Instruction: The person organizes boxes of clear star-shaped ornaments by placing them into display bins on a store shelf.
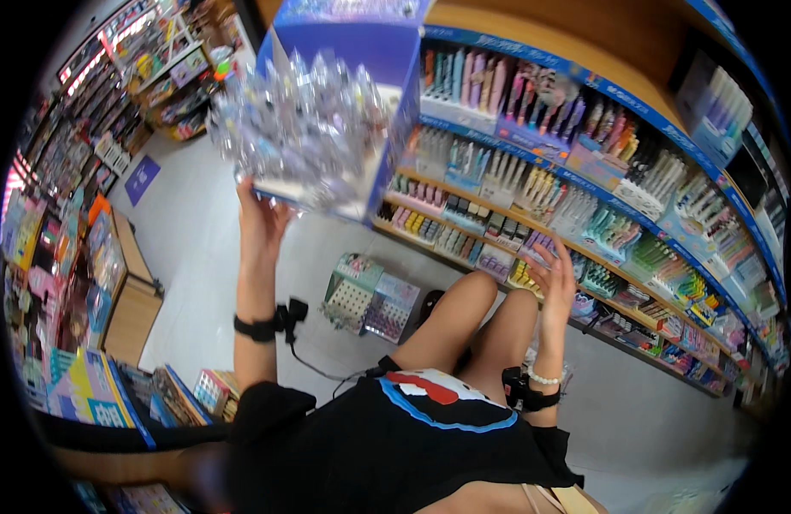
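Note:
My left hand (261, 208) grips the lower edge of a purple display box (352, 41), holding it up in front of me at the upper left. Inside stand several items in clear, shiny wrappers (297, 120); their kind is too blurred to make out. The fingers under the box are partly hidden. My right hand (551, 270) is raised on the right with its fingers apart, holding nothing. It hovers in front of the lower rows of a stationery shelf (532, 154) filled with pens and markers.
On the floor ahead of my knees stand a pale green open display box (352, 287) and a white-and-purple one (390, 307) with dotted holders. To the left are a wooden display stand (131, 295) and books (177, 398). A purple mat (142, 181) lies farther off.

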`<action>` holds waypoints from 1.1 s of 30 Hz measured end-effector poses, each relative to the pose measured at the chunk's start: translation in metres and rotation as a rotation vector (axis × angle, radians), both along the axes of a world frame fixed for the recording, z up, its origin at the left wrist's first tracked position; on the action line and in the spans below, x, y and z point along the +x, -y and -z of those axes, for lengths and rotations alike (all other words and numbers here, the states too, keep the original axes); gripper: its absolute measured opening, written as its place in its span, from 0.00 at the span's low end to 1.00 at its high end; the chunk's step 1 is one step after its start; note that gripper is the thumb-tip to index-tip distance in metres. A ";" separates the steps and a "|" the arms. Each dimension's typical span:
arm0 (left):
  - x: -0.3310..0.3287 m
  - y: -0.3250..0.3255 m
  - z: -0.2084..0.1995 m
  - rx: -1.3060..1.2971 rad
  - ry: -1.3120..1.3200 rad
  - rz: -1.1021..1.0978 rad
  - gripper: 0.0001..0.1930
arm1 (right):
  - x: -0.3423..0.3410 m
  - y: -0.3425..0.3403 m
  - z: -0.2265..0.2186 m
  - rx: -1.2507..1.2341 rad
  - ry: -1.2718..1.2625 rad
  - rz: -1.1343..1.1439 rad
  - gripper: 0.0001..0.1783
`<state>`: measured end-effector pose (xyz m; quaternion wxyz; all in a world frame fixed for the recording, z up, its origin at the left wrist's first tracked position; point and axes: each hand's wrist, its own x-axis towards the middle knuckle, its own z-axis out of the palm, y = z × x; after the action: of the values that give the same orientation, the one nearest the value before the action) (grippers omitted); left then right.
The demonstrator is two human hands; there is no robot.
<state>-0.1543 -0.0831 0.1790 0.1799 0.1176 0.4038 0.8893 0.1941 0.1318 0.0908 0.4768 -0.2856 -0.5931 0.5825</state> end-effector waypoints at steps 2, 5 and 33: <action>-0.026 0.008 -0.007 -0.096 -0.171 -0.059 0.28 | 0.021 -0.003 0.021 -0.133 0.029 -0.009 0.28; -0.069 0.024 -0.018 -0.194 -0.219 -0.037 0.30 | 0.050 -0.006 0.050 -0.147 0.108 0.054 0.28; -0.303 -0.152 -0.136 -0.255 0.066 -0.069 0.30 | 0.178 0.052 0.118 -0.437 0.155 0.570 0.25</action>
<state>-0.4571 0.0687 0.3150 0.1757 0.0505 0.5113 0.8397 0.3722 0.0798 -0.0270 0.5014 -0.5775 -0.3858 0.5160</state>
